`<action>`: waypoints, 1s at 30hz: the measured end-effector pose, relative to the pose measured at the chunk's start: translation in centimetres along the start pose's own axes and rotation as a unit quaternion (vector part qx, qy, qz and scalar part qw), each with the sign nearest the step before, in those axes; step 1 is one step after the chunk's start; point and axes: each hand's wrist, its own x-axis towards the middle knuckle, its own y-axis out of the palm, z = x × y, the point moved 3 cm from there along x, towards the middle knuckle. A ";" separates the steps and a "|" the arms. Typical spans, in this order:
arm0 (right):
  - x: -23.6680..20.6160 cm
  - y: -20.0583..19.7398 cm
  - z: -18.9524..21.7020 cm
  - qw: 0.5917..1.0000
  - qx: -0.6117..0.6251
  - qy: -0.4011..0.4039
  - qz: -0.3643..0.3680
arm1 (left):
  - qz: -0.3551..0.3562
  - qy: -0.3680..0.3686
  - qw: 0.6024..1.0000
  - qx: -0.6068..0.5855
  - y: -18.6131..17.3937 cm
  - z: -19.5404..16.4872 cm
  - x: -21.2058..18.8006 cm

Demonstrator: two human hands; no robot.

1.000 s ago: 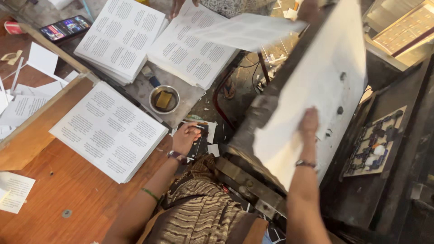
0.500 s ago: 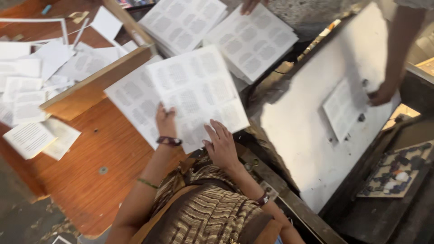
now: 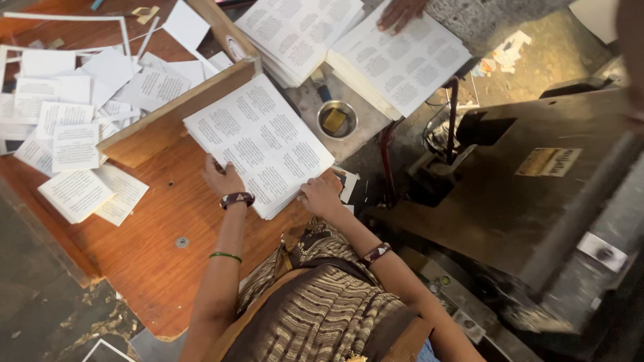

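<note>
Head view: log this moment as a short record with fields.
Left hand: left hand rests on the near left edge of the printed sheet stack
Right hand: right hand rests on the stack's near right corner
Support: stack lies on the wooden table
Nearby: small metal bowl with a yellow block beyond the stack
Other person: another hand presses on a farther paper pile
Left side: loose cut sheets scattered
Right side: dark metal machine

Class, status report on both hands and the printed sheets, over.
Left hand and right hand flat on printed sheet stack. Stack on wooden table. Metal bowl beside.
</note>
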 end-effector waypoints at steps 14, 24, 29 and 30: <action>-17.8 -16.9 -20.6 0.805 0.456 0.180 -0.335 | 0.206 0.190 0.959 0.034 8.9 -1.9 -7.0; -43.1 -42.2 -45.0 0.712 0.035 0.335 -0.616 | 0.576 0.033 0.816 -0.006 18.9 0.0 -21.3; -45.9 -35.5 -50.0 0.706 -0.129 0.536 -0.445 | 0.568 0.005 0.823 0.014 19.1 0.5 -20.9; -45.2 -32.7 -50.7 0.709 -0.116 0.571 -0.397 | 0.561 0.008 0.828 0.008 19.0 0.6 -20.7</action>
